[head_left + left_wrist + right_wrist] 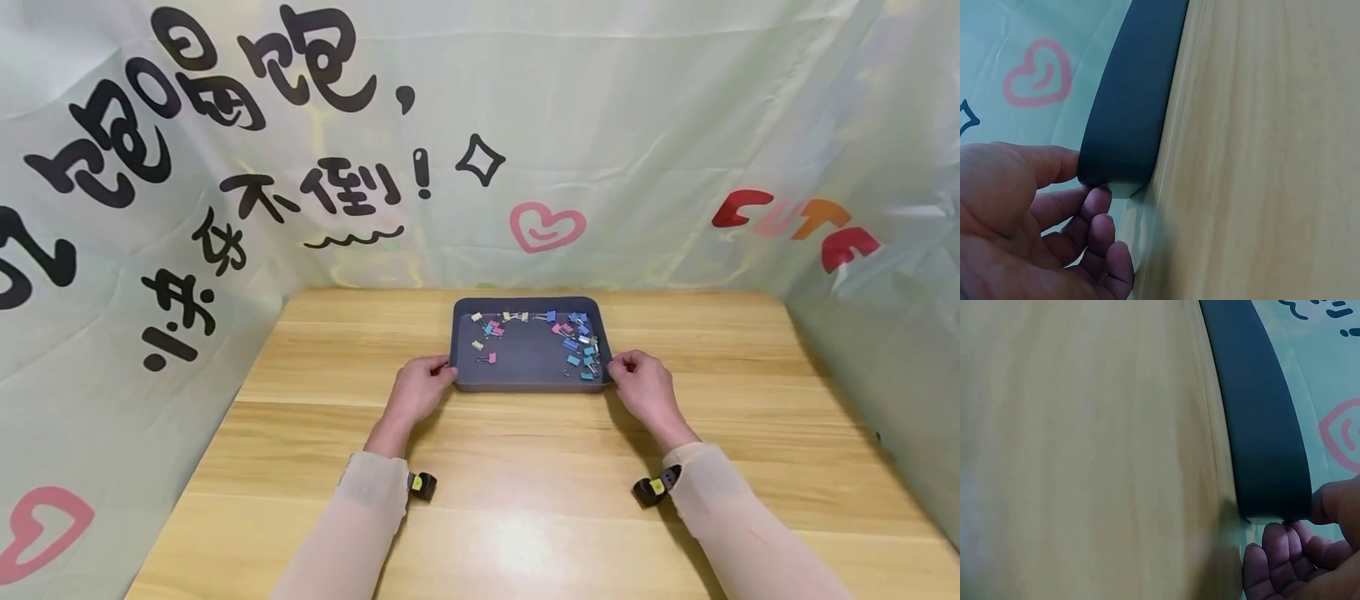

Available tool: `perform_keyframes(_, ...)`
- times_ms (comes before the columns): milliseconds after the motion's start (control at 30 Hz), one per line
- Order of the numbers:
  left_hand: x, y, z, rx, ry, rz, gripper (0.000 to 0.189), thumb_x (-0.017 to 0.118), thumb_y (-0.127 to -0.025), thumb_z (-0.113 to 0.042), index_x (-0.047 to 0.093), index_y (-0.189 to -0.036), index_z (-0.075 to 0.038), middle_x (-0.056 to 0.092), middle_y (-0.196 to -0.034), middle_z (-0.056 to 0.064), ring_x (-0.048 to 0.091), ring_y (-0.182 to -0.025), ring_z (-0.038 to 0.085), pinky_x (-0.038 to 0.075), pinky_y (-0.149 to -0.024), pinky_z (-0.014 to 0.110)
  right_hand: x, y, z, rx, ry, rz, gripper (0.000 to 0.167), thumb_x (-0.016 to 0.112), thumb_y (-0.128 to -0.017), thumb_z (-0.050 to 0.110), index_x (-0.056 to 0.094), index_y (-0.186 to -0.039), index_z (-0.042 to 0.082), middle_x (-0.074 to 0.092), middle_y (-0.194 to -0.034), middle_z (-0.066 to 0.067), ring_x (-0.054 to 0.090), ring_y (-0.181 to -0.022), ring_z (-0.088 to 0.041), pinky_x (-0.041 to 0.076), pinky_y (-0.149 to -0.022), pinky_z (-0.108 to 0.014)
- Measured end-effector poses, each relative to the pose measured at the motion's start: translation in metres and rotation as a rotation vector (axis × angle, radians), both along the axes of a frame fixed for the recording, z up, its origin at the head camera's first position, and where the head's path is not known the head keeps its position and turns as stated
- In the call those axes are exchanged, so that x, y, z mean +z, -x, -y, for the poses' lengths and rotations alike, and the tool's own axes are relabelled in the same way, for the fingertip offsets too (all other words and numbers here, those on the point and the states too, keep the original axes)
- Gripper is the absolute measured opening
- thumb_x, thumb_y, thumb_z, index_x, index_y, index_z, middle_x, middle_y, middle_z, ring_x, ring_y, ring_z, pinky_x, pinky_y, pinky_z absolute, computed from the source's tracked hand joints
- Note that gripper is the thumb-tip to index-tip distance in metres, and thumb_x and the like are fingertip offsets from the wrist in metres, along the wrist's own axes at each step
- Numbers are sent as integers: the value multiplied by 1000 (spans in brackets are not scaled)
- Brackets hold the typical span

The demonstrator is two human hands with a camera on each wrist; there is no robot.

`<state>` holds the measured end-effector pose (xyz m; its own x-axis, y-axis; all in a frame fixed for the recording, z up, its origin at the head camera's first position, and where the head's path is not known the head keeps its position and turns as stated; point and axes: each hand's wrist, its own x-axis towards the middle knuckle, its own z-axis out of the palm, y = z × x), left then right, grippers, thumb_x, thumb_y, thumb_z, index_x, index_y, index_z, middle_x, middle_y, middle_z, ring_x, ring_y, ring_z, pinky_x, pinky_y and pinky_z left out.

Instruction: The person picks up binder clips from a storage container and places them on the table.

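A dark grey rectangular tray stands on the wooden table, several binder clips lying in it. Blue and teal clips gather along its right side, and a pink clip and a few cream ones are on the left. My left hand pinches the tray's near left corner; in the left wrist view its thumb is at the rim and its curled fingers are against the outer wall. At the near right corner my right hand pinches the tray the same way, thumb at the rim in the right wrist view.
The wooden table extends in front of the tray and to both sides. A pale printed cloth with lettering and hearts hangs behind the table and along its sides. Each wrist wears a small black camera.
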<state>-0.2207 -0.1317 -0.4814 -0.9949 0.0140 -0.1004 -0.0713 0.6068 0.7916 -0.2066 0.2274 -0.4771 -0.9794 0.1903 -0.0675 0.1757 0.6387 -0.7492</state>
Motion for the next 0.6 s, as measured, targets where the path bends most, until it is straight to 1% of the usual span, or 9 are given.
perform_keyframes(133,1,-3,-1,4,-11,3,40,66,-104,-25,69,-139,-5,74,-120,8,63,-108,24,54,-100,45,1,-3,0,0,5,15,32,55,-105,19,67,-120,-6,66,-106,-20,59,-89,-28,49,-68,-31)
perform_keyframes(300,1,-3,-1,14,-22,-8,37,67,-103,-24,72,-135,-6,73,-109,6,61,-102,24,52,-92,40,1,-4,0,-5,6,21,31,56,-104,18,68,-120,-5,66,-106,-20,58,-89,-28,48,-66,-30)
perform_keyframes(367,1,-3,-1,13,-20,-9,36,67,-103,-23,72,-134,-6,72,-108,5,61,-101,23,52,-91,38,2,-5,0,-7,7,21,30,56,-104,18,68,-120,-5,65,-106,-20,58,-89,-27,48,-66,-30)
perform_keyframes(500,-1,-1,0,6,-16,11,37,65,-103,-24,72,-135,-7,73,-112,6,61,-103,24,52,-93,40,1,-5,-1,-10,9,19,30,56,-104,18,68,-119,-5,65,-106,-19,58,-89,-27,48,-67,-30)
perform_keyframes(600,-1,2,1,0,-9,23,39,64,-103,-24,70,-138,-8,74,-123,8,64,-115,26,53,-102,45,0,-5,-1,-8,11,13,30,56,-104,18,68,-119,-6,66,-106,-20,58,-90,-28,48,-67,-30)
